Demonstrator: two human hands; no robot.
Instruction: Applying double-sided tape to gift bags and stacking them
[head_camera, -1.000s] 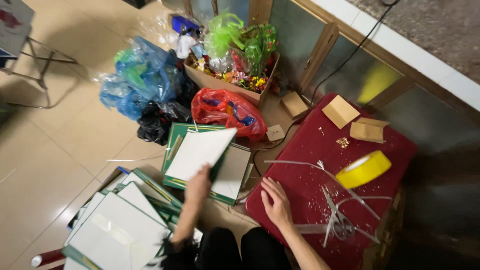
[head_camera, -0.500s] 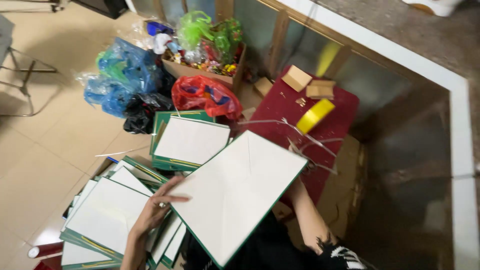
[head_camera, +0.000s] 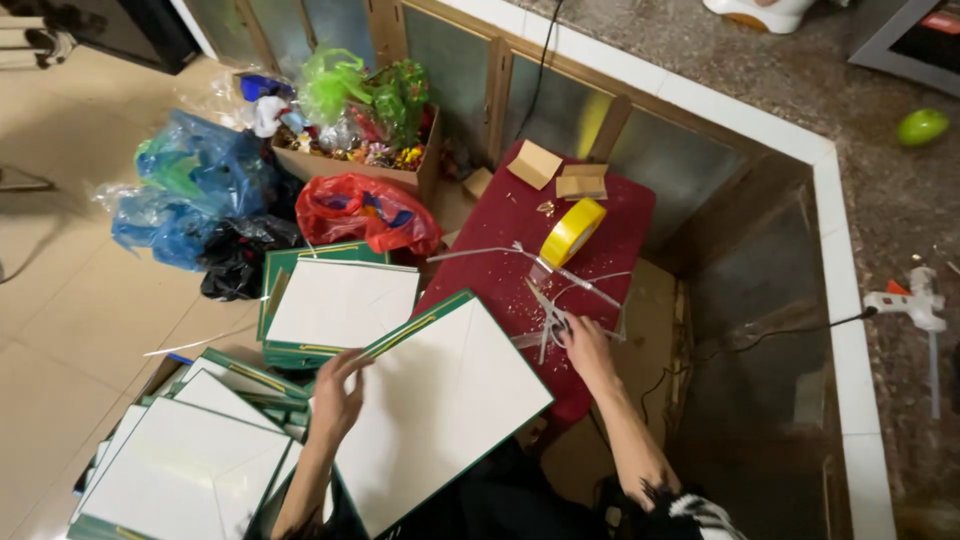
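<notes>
While the left hand (head_camera: 338, 400) grips the near-left edge of a large white board with a green border (head_camera: 440, 405), its fingers (head_camera: 352, 362) curl over that edge and hold it tilted above the person's lap. Just beyond those fingers lies a stack of similar green-edged boards (head_camera: 335, 305), and to their left a second pile of boards (head_camera: 185, 465) rests on the floor. The right hand (head_camera: 588, 345) lies on the dark red surface (head_camera: 600, 225), fingers (head_camera: 566, 326) loosely spread and touching a tangle of thin white strips (head_camera: 545, 315); whether they pinch one I cannot tell. Farther ahead of these fingers stands a yellow tape roll (head_camera: 572, 232), with two small cardboard pieces (head_camera: 560, 172) beyond it. A red plastic bag (head_camera: 365, 212) sits well left of the tape.
</notes>
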